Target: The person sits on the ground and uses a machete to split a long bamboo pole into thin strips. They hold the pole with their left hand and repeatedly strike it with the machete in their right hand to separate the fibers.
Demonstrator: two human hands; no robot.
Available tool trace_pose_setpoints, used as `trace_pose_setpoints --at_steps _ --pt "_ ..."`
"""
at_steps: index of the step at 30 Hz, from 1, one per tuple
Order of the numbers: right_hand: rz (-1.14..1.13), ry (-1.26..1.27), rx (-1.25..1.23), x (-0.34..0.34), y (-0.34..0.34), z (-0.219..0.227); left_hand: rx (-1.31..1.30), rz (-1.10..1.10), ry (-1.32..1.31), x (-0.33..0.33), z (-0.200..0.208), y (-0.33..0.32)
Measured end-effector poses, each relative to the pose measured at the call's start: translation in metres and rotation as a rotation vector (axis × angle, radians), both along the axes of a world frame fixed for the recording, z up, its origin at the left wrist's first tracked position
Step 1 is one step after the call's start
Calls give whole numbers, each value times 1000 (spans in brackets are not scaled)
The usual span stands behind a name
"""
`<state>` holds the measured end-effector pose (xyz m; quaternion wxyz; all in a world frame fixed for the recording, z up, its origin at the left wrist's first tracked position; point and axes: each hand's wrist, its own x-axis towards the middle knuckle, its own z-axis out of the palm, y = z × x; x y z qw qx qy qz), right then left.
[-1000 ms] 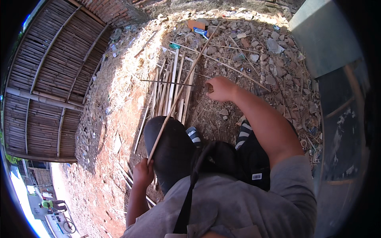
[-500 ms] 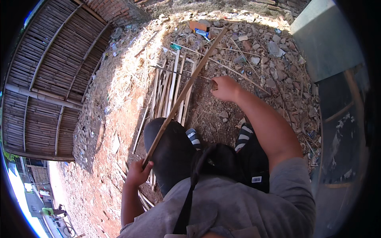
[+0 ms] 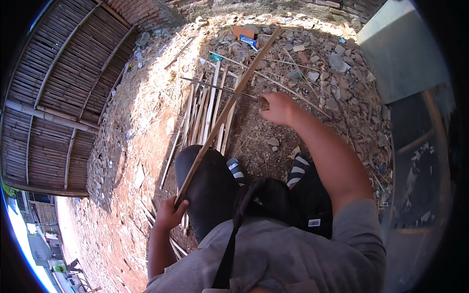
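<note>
My left hand (image 3: 169,215) is closed round the lower end of a long bamboo strip (image 3: 213,132), beside my left knee. The strip slants up and away to the right, passing over my dark trouser leg. My right hand (image 3: 277,108) grips the handle of a long, thin-bladed knife (image 3: 210,85), seen nearly edge-on. Its blade points left and crosses the strip beyond the knee, at or very near the wood. Under the blade, several pale bamboo strips (image 3: 199,115) lie side by side on the ground.
Stones and rubble (image 3: 337,90) cover the ground ahead and right. A bamboo-slat wall (image 3: 53,97) stands left, and a grey panel (image 3: 405,49) at the right. More strips (image 3: 177,246) lie by my left forearm. My striped footwear (image 3: 236,171) rests behind the pile.
The knife has shifted slightly to the left and up along the strip, its tip now farther left. Both hands keep their grips; the strip has barely moved.
</note>
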<state>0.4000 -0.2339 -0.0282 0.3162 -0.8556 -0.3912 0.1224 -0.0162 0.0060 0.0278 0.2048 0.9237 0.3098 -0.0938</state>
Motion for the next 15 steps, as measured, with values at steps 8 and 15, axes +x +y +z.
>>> trace_pose_setpoints --at_steps 8,15 --pt "196 -133 -252 -14 -5 20 -167 64 152 -33 5 5" --pt "178 -164 -237 -18 -4 33 -336 236 107 -62 -4 1"
